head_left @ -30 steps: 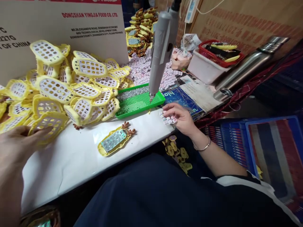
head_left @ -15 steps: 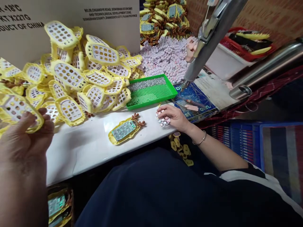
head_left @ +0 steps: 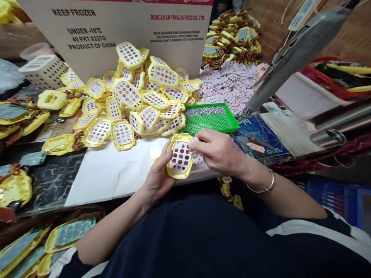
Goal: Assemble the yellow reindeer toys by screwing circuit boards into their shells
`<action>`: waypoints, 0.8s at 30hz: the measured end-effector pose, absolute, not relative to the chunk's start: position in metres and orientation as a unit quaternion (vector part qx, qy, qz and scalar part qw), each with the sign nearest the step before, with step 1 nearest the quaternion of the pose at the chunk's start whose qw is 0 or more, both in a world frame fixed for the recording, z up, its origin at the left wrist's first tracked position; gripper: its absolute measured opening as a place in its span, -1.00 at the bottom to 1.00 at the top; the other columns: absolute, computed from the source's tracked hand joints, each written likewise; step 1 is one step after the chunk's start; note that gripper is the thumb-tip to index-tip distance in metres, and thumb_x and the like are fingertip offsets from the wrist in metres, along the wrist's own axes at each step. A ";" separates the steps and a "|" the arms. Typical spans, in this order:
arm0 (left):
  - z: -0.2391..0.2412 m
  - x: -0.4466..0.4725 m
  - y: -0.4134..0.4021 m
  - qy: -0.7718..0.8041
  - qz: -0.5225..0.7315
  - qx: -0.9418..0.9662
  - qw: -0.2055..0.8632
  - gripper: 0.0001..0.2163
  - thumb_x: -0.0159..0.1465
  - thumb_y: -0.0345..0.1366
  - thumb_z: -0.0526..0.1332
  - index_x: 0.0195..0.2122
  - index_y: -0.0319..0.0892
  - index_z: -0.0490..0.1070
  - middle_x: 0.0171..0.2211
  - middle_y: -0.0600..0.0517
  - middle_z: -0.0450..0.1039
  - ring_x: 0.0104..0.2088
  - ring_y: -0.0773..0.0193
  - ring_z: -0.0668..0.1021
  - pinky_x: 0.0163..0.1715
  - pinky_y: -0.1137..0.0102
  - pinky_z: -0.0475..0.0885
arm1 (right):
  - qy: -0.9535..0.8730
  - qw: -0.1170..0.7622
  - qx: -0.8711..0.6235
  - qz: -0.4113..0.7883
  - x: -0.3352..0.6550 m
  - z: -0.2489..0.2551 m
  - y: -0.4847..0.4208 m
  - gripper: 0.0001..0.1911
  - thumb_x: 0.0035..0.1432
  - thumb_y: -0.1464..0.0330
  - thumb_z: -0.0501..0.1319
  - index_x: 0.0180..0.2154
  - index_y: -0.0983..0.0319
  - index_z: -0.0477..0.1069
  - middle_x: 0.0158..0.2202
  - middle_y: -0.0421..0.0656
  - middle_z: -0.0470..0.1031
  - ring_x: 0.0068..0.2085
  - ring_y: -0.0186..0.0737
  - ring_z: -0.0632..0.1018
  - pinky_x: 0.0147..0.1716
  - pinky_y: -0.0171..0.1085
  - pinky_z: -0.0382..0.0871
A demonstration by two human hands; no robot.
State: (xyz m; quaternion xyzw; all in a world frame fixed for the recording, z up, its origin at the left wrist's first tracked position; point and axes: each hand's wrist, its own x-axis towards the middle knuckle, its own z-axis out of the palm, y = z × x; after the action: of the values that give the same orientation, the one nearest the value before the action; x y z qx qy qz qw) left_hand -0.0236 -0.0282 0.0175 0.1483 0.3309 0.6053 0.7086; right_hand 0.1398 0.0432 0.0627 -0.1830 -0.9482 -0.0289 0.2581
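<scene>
Half a second ago the left hand was far out at the left of the frame, lifting one yellow plastic perforated toy-phone shell off the pile; now both hands meet at frame centre, just above the near edge of the white sheet-covered worktop. Left hand closed on the shell from below and behind, grid of holes facing up. Right hand has come off the worktop with the small white rubber keypad piece, pinched in thumb and fingers and touching the shell's right edge. Judgement: pick-up is done, and the keypad is being seated into the hole grid.

The finished yellow phone with the brown antlers, which lay on the worktop a moment ago, is no longer in view (behind the hands or moved, cannot tell).

Surroundings:
- Heap of identical yellow shells, upper centre, against a printed cardboard carton.
- Green plastic tray of small silver screws, just beyond the right hand.
- Grey hanging electric screwdriver, upper right, its tip near the tray's right end (it has swung rightward across the frames).
- Spread of loose white keypads behind the tray.
- Steel flask, right edge.

Obstructions: none between the hands; the shell heap spills close to their left.
</scene>
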 end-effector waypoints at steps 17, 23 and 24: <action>0.020 -0.027 -0.028 0.282 0.670 -0.013 0.686 -0.65 0.39 -0.17 -0.01 -0.06 -0.24 0.48 -0.13 -0.08 0.58 0.16 0.08 0.44 0.21 0.20 0.30 | -0.937 0.276 -0.212 0.008 0.099 0.032 0.027 -0.75 0.30 0.37 0.05 -0.07 0.29 0.43 -0.16 0.00 0.55 -0.17 -0.14 0.50 -0.19 -0.17 0.34; 0.020 -0.035 -0.033 0.265 0.650 0.047 0.711 -0.53 0.37 -0.04 -0.07 0.09 -0.22 0.40 -0.04 -0.16 0.55 0.19 0.01 0.42 0.21 0.07 0.30 | -0.892 0.402 -0.207 0.022 0.132 0.025 0.024 -0.75 0.27 0.44 0.08 -0.08 0.21 0.45 -0.14 -0.06 0.57 -0.10 -0.16 0.52 -0.10 -0.14 0.40; 0.020 -0.037 -0.034 0.264 0.651 0.062 0.709 -0.53 0.35 -0.05 -0.03 0.12 -0.21 0.37 -0.01 -0.17 0.53 0.19 -0.03 0.41 0.20 0.03 0.29 | -0.878 0.400 -0.261 0.021 0.142 0.024 0.029 -0.74 0.28 0.45 0.06 -0.08 0.20 0.46 -0.15 -0.07 0.58 -0.12 -0.17 0.53 -0.12 -0.16 0.41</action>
State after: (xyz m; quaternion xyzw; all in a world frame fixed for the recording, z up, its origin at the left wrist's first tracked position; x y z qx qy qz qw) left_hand -0.0375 -0.0343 0.0197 0.0619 0.2642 0.6505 0.7094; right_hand 0.1422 0.0287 0.0243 -0.2614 -0.8780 0.0206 0.4003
